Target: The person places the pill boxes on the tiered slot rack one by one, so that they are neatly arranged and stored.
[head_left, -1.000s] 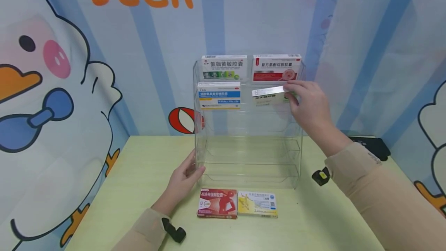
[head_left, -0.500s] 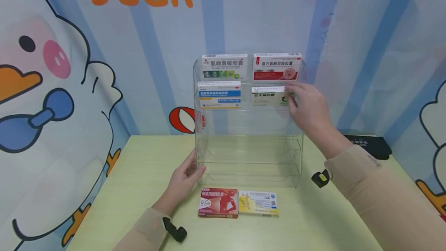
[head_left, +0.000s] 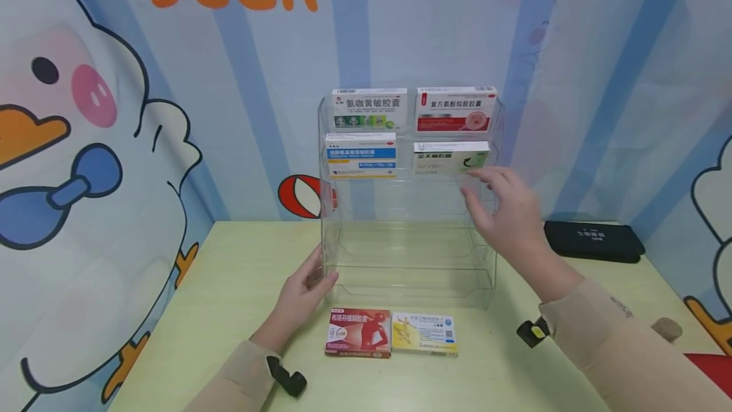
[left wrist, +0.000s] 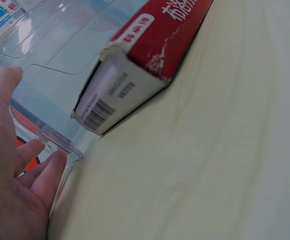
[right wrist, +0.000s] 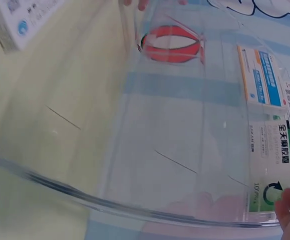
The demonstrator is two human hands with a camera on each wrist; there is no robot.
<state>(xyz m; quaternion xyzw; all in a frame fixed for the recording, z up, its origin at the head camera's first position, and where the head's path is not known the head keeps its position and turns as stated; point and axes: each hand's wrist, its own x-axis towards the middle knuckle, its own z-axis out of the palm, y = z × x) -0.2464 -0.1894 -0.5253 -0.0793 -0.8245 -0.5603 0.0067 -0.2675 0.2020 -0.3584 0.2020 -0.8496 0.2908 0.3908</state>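
Observation:
A clear tiered rack stands on the table, and my left hand grips its lower left side, thumb in front and fingers around the outer edge. In its second tier, a white-and-green medicine box stands upright on the right, level with a blue-and-white box. My right hand holds nothing, thumb and fingers apart, fingertips by the green box's lower right corner. The top tier carries a green-banded white box and a red-and-white box.
Flat on the table before the rack lie a red medicine box and, beside it, a yellow-and-white box. Behind my right forearm sits a black pouch. A printed curtain hangs close behind the rack.
The white-and-green box has gone from tilted to level in the second tier. My right hand has let go of it and drawn slightly down. The left hand stays on the rack.

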